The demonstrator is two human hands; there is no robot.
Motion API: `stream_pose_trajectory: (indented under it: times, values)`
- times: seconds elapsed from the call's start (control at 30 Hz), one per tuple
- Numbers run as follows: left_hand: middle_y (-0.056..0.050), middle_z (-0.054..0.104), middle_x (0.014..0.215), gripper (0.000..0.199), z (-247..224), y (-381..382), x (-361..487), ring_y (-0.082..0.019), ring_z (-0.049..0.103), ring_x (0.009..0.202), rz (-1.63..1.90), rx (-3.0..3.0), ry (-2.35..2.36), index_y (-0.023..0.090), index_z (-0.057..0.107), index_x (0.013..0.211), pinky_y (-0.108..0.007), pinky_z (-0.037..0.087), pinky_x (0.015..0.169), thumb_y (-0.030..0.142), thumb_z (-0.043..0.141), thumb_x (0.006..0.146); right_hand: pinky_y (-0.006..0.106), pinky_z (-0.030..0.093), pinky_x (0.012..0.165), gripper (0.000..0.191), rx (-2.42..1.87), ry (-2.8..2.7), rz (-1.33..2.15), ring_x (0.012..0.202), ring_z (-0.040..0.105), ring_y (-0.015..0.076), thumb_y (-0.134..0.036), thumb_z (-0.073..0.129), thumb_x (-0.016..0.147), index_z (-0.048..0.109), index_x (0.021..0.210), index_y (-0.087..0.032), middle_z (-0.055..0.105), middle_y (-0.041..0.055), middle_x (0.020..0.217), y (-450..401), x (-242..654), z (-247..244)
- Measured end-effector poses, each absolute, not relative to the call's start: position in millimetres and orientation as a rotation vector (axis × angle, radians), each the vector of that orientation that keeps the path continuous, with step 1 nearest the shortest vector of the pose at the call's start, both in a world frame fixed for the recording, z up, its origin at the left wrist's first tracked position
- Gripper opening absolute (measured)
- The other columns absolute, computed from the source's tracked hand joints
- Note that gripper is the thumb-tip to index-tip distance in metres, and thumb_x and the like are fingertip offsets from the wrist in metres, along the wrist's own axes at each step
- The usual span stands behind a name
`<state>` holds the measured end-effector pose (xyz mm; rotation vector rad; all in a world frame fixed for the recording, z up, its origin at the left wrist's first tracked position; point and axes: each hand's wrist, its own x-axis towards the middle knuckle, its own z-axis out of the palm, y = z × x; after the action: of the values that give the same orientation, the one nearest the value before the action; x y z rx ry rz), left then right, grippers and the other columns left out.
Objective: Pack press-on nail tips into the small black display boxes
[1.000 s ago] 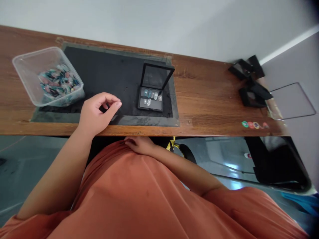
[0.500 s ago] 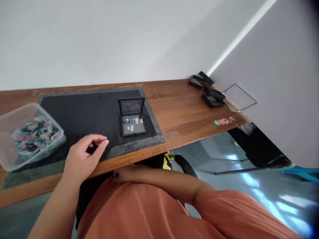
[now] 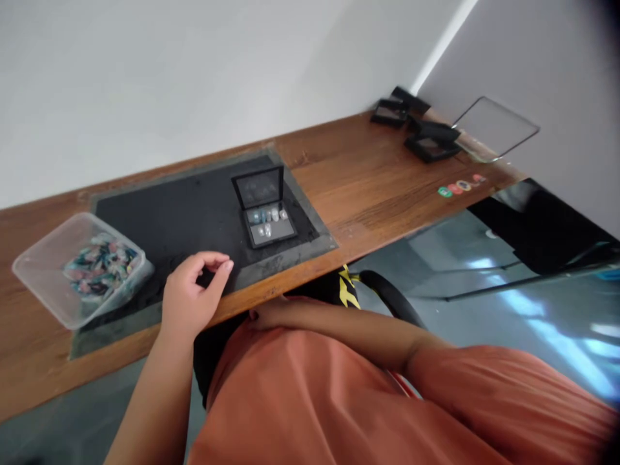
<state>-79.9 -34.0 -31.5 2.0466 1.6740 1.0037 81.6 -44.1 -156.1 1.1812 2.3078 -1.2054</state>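
Observation:
My left hand (image 3: 188, 297) rests at the front edge of the black mat (image 3: 188, 203), thumb and forefinger brought together in a loose pinch; nothing shows between the tips. To its right on the mat stands a small black hinged case (image 3: 271, 237), its lid tilted up. Several small glossy pieces (image 3: 268, 215), bluish and clear, lie in the case in two rows. Left of the hand, a clear plastic tub (image 3: 43, 278) holds many small mixed-colour pieces (image 3: 101, 265). My right hand (image 3: 266, 313) lies low against my body beside the table edge, its fingers mostly hidden.
More black cases (image 3: 433, 142) lie at the far right end of the wooden table (image 3: 339, 168). Near them are a thin wire frame (image 3: 513, 110) and several round coloured stickers (image 3: 458, 187). A chair arm (image 3: 387, 294) is below the table, and a wall stands behind it.
The view has turned, so the table looks more slanted and the tub and left hand appear further right. Both hands keep the same pose; the case and tub stay in place.

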Motion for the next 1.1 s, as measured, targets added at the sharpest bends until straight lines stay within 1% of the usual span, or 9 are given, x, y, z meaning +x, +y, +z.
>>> stream_pose_trajectory:
  times: [0.07,0.2,0.5,0.73,0.87,1.0,1.1]
  values:
    - [-0.001,0.076,0.088,0.011,-31,-34,-78,-0.016,0.069,0.081,1.045,2.035,1.669,0.025,0.074,0.092,-0.031,0.053,0.079,0.033,0.067,0.091,0.044,0.058,0.094,0.033,1.158,2.263,-1.221,0.109,0.067,0.0222,-0.040,0.064,0.099,0.066,0.122,-0.016,0.067,0.0085,0.123,-42,83,-157]
    - [0.000,0.076,0.087,0.009,-31,-35,-76,-0.015,0.069,0.080,1.074,2.026,1.663,0.024,0.075,0.092,-0.029,0.053,0.078,0.029,0.068,0.090,0.044,0.058,0.095,0.034,1.134,2.214,-1.256,0.110,0.067,0.0224,-0.040,0.064,0.099,0.065,0.125,-0.017,0.066,0.0090,0.127,-38,89,-163]
    - [0.000,0.076,0.085,0.009,-29,-34,-73,-0.013,0.067,0.077,1.067,2.035,1.639,0.022,0.074,0.092,-0.026,0.054,0.076,0.027,0.068,0.089,0.044,0.059,0.094,0.035,1.037,2.264,-1.281,0.109,0.067,0.0225,-0.040,0.064,0.099,0.064,0.126,-0.016,0.066,0.0092,0.126,-31,90,-174]
    - [-0.001,0.076,0.087,0.008,-28,-34,-72,-0.015,0.067,0.077,1.046,2.051,1.676,0.023,0.075,0.093,-0.030,0.057,0.077,0.028,0.069,0.090,0.045,0.058,0.095,0.036,1.066,2.341,-1.243,0.110,0.067,0.0224,-0.041,0.063,0.100,0.064,0.126,-0.017,0.066,0.0097,0.127,-30,89,-178]
    - [-0.001,0.075,0.086,0.008,-28,-34,-72,-0.014,0.067,0.077,1.052,2.060,1.672,0.023,0.075,0.092,-0.029,0.056,0.077,0.028,0.069,0.089,0.045,0.058,0.095,0.035,1.088,2.425,-1.221,0.110,0.067,0.0225,-0.040,0.063,0.100,0.064,0.126,-0.017,0.066,0.0095,0.127,-31,91,-179]
    - [0.000,0.076,0.086,0.009,-28,-34,-73,-0.015,0.068,0.078,1.052,2.050,1.671,0.023,0.074,0.092,-0.028,0.055,0.077,0.029,0.068,0.090,0.043,0.059,0.092,0.033,1.099,2.543,-1.199,0.105,0.068,0.0208,-0.040,0.063,0.100,0.065,0.122,-0.016,0.068,0.0085,0.122,-31,104,-181]
    - [-0.001,0.076,0.086,0.010,-29,-34,-73,-0.015,0.068,0.078,1.049,2.051,1.671,0.023,0.074,0.092,-0.029,0.054,0.078,0.030,0.068,0.089,0.038,0.058,0.086,0.025,1.116,2.653,-1.173,0.095,0.068,0.0180,-0.038,0.064,0.099,0.068,0.108,-0.014,0.070,0.0056,0.106,-32,118,-177]
